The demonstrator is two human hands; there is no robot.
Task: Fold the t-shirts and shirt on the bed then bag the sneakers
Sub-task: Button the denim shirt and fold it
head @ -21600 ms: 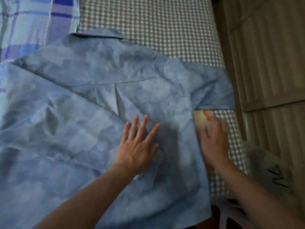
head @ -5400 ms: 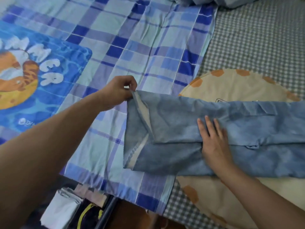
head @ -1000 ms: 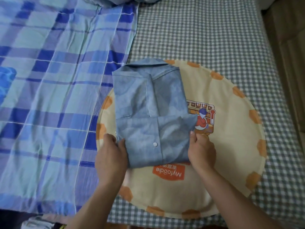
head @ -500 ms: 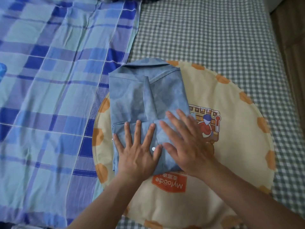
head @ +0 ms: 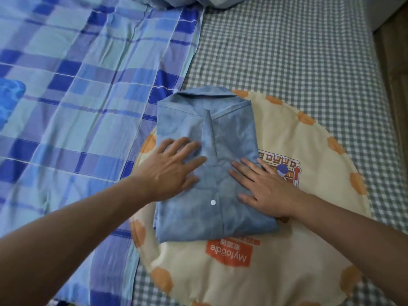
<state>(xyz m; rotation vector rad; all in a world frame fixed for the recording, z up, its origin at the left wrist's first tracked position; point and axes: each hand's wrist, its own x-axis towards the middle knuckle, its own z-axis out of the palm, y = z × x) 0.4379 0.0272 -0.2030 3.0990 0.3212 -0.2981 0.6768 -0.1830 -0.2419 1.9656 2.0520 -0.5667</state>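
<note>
A light blue collared shirt (head: 229,131) lies folded into a compact rectangle, collar at the far end, one white button showing near the front. It rests on a round cream mat (head: 313,250) with orange spots and an orange label. My left hand (head: 174,168) lies flat on the shirt's left half, fingers spread. My right hand (head: 265,186) presses flat on the shirt's right edge, partly over the mat's printed picture. No sneakers or bag are in view.
A blue plaid sheet (head: 77,96) covers the left side of the bed. Grey-and-white checked bedding (head: 298,51) lies under and beyond the mat. Crumpled blue fabric (head: 176,1) sits at the far edge. The bed's right edge meets a wooden floor (head: 395,62).
Since half a second ago my two hands have slid apart across the shirt, the left going left and the right going right. A second ago they gripped the shirt's near corners.
</note>
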